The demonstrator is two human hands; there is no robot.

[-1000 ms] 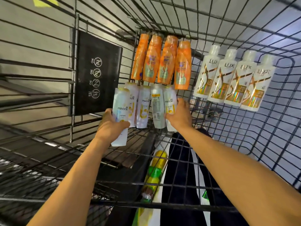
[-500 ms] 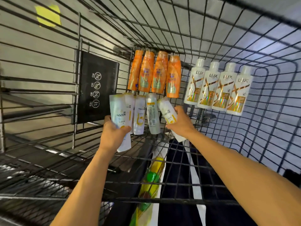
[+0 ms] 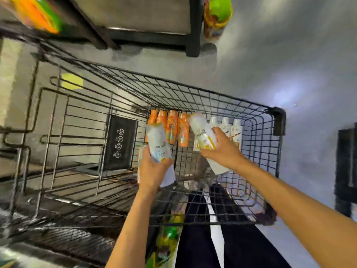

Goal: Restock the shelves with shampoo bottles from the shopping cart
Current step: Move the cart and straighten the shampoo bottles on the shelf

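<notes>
My left hand (image 3: pixel 154 170) grips white Pantene shampoo bottles (image 3: pixel 158 144), at least two, lifted above the black wire shopping cart (image 3: pixel 212 93). My right hand (image 3: pixel 222 149) holds more white Pantene bottles (image 3: pixel 202 132), tilted up to the left, also raised over the cart. On the cart floor lie several orange shampoo bottles (image 3: pixel 173 128) and white Lux bottles (image 3: pixel 231 128) to their right, partly hidden by my right hand. The image is motion-blurred.
A black sign panel (image 3: pixel 120 145) hangs on the cart's folded child seat at left. A dark shelf frame (image 3: pixel 154 35) stands beyond the cart, with a colourful pack (image 3: pixel 217 16) beside it. Another dark fixture (image 3: pixel 345 167) is at right. My dark trousers (image 3: pixel 202 238) show below.
Both hands have lifted Pantene bottles up out of the cart. The camera has pulled back and up, so the cart rim, floor and shelf base now show.
</notes>
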